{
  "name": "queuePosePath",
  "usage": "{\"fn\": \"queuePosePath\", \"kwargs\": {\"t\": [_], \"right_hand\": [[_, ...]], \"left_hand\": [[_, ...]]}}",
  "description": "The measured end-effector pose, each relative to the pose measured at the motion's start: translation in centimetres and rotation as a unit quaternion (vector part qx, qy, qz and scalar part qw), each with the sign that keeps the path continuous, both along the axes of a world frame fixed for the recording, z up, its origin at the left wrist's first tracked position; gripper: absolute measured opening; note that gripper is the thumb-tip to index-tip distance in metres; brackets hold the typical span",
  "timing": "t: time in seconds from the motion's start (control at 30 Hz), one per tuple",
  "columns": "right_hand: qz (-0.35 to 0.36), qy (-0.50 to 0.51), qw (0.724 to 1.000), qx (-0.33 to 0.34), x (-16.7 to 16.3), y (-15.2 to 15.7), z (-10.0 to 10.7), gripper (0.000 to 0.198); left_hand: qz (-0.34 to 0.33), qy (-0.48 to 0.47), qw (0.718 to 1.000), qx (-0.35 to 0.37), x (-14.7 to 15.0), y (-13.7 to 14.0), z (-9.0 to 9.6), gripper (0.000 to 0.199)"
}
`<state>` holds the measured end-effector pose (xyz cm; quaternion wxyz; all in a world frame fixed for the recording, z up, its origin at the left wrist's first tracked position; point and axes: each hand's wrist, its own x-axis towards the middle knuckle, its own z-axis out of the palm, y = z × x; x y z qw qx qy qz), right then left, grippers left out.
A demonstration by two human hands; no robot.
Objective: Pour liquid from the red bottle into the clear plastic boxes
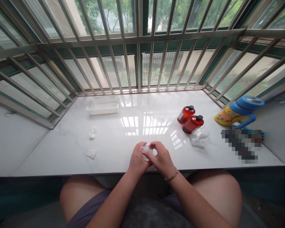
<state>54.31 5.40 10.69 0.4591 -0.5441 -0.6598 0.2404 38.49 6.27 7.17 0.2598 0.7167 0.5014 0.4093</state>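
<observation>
Near the front edge of the white tabletop (114, 136), both hands meet around a small translucent whitish object (145, 148), rounded and plastic-looking. Its exact kind cannot be made out, since fingers cover much of it. My left hand (138, 161) wraps its left side and underside. From the right, my right hand (163, 158) has thumb and index finger closed on its top and near side; a thin bracelet (172, 174) circles that wrist.
Two red bottles (193, 124) with black caps stand right of centre, beside crumpled clear plastic (199, 138). A blue-and-yellow flask (237, 110) leans far right, near a blurred patch. Back left is a white perforated basket (104, 109); crumpled white tissues (91, 154) lie left. Window bars close the back.
</observation>
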Motion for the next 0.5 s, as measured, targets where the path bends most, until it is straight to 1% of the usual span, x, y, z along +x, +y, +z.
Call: {"fn": "queuePosePath", "kwargs": {"t": [0.17, 0.3, 0.4, 0.5], "right_hand": [[0.017, -0.012, 1.000, 0.011, 0.6, 0.4, 0.4, 0.028], [0.024, -0.028, 0.999, 0.011, 0.6, 0.4, 0.6, 0.029], [0.021, -0.038, 0.999, 0.011, 0.1, 0.1, 0.6, 0.028], [0.003, -0.032, 0.999, 0.012, -0.4, -0.3, 0.4, 0.031]], "left_hand": [[0.002, 0.009, 1.000, 0.015, 0.1, 0.0, 0.1, 0.074], [0.001, 0.023, 1.000, 0.006, 0.1, 0.0, 0.2, 0.075], [0.012, 0.028, 0.999, 0.011, 0.2, -0.1, 0.1, 0.070], [0.025, 0.029, 0.999, 0.019, 0.3, -0.3, -0.1, 0.065]]}}
